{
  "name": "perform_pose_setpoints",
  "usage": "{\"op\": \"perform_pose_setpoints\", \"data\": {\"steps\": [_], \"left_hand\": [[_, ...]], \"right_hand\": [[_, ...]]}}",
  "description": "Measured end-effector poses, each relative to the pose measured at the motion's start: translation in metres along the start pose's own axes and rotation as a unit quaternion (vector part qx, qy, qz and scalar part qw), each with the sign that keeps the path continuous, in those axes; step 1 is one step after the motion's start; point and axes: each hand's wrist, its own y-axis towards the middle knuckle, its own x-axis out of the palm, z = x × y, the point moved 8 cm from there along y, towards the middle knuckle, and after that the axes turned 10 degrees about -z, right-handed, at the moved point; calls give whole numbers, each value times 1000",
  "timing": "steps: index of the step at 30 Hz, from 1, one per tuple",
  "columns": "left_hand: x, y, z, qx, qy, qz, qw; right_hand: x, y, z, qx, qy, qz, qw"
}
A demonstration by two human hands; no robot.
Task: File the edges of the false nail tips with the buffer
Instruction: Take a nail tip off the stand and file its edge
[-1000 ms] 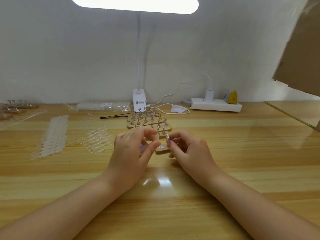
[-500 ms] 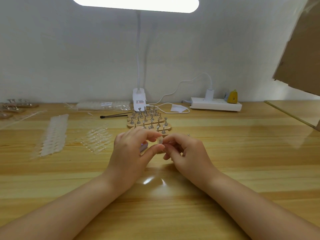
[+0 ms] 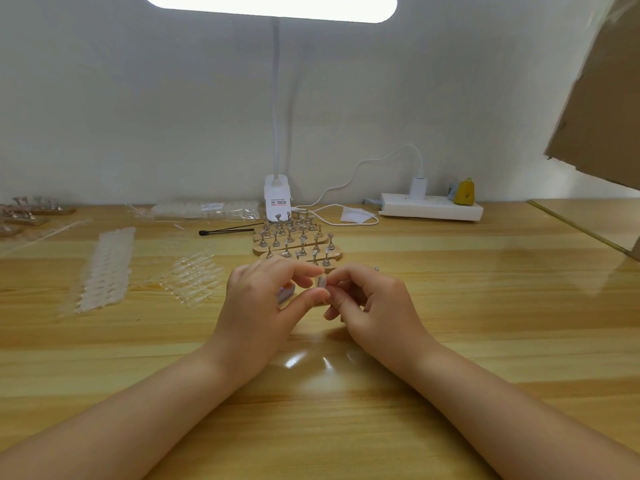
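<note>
A small clear false nail tip is held upright above the wooden table, between my two hands. My left hand pinches it between index finger and thumb. From the right, the curled fingertips of my right hand meet the same tip and pinch its side. A pale purple object shows under my left palm, mostly hidden; I cannot tell whether it is the buffer.
Wooden stands with several metal nail holders sit just behind my hands. To the left lie rows of nail tips and clear tips. Further back are a black tool, a lamp base and a power strip. Cardboard overhangs the right.
My hands have closed the gap between them. The right hand moved left to meet the left hand's fingertips, and both now hold the nail tip.
</note>
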Motion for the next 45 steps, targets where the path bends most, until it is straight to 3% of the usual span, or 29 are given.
{"op": "perform_pose_setpoints", "data": {"steps": [15,19,24,45], "left_hand": [[-3,1,3,3,-19,7,1000],[-5,1,5,-1,-45,13,999],[-6,-1,8,21,42,11,999],[-3,-3,15,53,134,25,989]], "right_hand": [[4,0,5,8,8,-31,999],[4,1,7,22,76,-42,996],[3,2,16,68,181,-60,979],[3,2,30,119,145,-68,980]]}}
